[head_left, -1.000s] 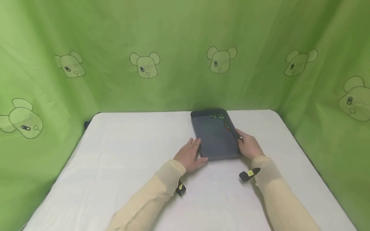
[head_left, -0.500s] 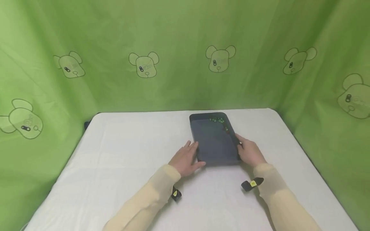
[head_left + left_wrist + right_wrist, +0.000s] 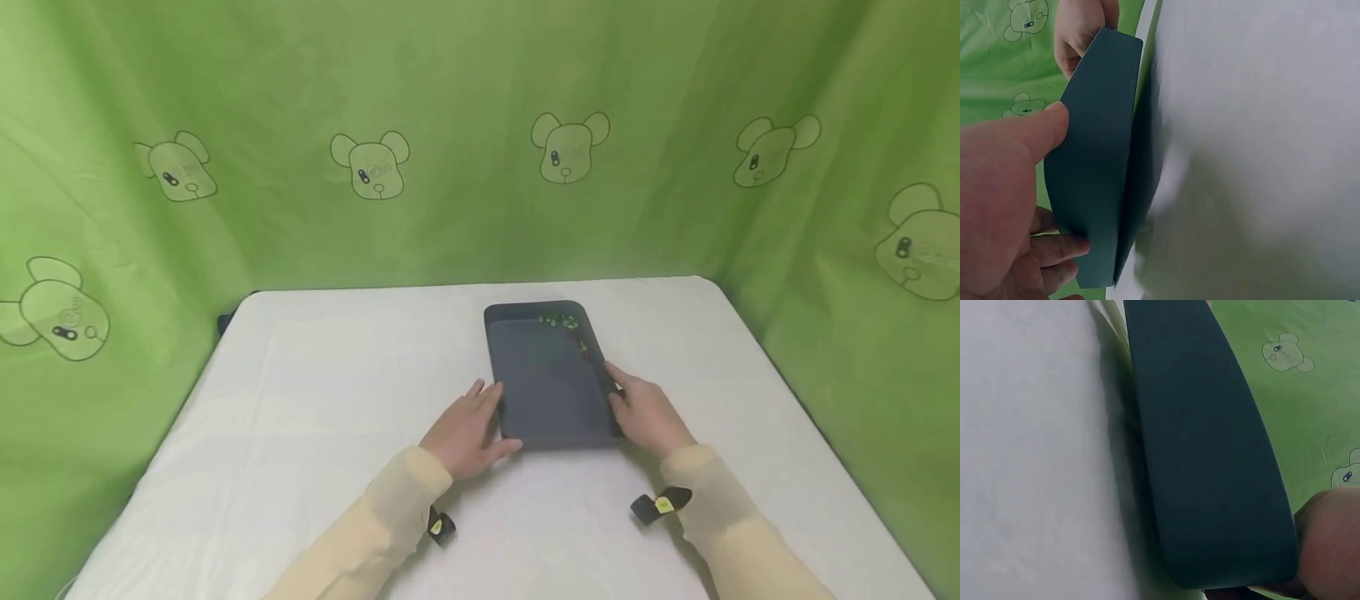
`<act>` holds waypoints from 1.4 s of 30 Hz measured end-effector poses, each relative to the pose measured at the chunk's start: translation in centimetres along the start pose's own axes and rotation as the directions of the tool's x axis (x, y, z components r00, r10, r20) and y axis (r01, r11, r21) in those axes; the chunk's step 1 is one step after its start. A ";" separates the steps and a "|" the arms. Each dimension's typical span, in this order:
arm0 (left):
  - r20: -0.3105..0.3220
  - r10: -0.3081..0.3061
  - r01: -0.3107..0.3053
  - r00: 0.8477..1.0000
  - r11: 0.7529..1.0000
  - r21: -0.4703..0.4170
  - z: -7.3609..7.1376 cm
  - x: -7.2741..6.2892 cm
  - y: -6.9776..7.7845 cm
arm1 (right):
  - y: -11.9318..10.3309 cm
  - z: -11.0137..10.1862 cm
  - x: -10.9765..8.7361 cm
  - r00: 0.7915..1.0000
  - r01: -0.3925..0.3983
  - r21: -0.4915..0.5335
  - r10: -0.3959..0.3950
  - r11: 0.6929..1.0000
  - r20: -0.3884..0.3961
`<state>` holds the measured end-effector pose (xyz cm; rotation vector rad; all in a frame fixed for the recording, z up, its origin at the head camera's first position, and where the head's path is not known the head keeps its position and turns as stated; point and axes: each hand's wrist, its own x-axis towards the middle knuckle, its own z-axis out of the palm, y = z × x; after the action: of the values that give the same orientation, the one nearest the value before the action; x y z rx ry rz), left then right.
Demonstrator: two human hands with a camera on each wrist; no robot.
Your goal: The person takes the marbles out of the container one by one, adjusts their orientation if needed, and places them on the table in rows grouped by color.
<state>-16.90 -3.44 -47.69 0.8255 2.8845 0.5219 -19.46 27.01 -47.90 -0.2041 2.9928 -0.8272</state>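
Observation:
A dark blue-grey rectangular tray (image 3: 551, 396) with raised walls stands between both hands, right of the table's middle. Small green pieces (image 3: 568, 323) lie along its far right corner, with a few reddish ones (image 3: 585, 354) just nearer; their kind is too small to make out. My left hand (image 3: 461, 433) has extended fingers against the left wall and its thumb at the near left corner. On the opposite side, my right hand (image 3: 648, 414) grips the right wall, thumb on the inner side. Both wrist views show the tray's outer wall (image 3: 1094, 150) close over the white cloth.
White cloth (image 3: 337, 375) covers the table beneath the tray. Green curtains (image 3: 465, 225) with bear-head prints enclose the back and sides. A black wrist camera (image 3: 441, 527) hangs under the left sleeve, another black wrist camera (image 3: 660, 505) beside the right sleeve.
The tray has come toward the person and slightly left, both hands moving along with it. The small pieces stay gathered in its far right corner.

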 end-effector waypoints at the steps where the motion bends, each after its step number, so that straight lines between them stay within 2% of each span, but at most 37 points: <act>1: -0.002 0.002 -0.002 1.000 1.000 0.002 0.0 -0.2 0.0 | 0.0 0.0 -0.2 1.000 0.002 -0.001 -0.002 1.000 0.002; 13: -0.027 0.022 -0.022 0.999 1.000 -0.004 0.8 -2.2 0.2 | -0.6 0.3 -2.2 1.000 0.010 -0.007 -0.010 1.000 0.026; 25: -0.048 0.031 -0.031 0.998 0.999 -0.005 1.5 -3.2 0.5 | -0.7 0.5 -3.0 0.999 0.035 -0.017 -0.035 0.999 0.016; 31: -0.043 0.036 -0.036 0.998 0.999 -0.005 1.6 -3.4 0.5 | -0.8 0.4 -3.1 0.999 0.040 -0.013 -0.040 0.999 0.014; 34: -0.042 0.034 -0.034 0.999 0.999 -0.009 1.6 -3.5 0.4 | -1.0 0.4 -2.8 0.997 0.073 -0.023 -0.073 0.997 0.001; 39: -0.049 0.028 -0.028 0.998 1.000 -0.004 1.7 -3.5 0.3 | -0.8 1.0 -1.9 0.989 0.147 -0.086 -0.147 0.985 0.001; 42: -0.048 0.027 -0.028 0.998 1.000 -0.005 1.7 -3.5 0.4 | -0.2 1.5 -1.6 0.988 0.156 -0.129 -0.155 0.979 0.021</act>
<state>-13.46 -4.47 -49.21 0.8648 2.9175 0.5596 -17.73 26.27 -49.14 -0.4502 3.0531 -0.6386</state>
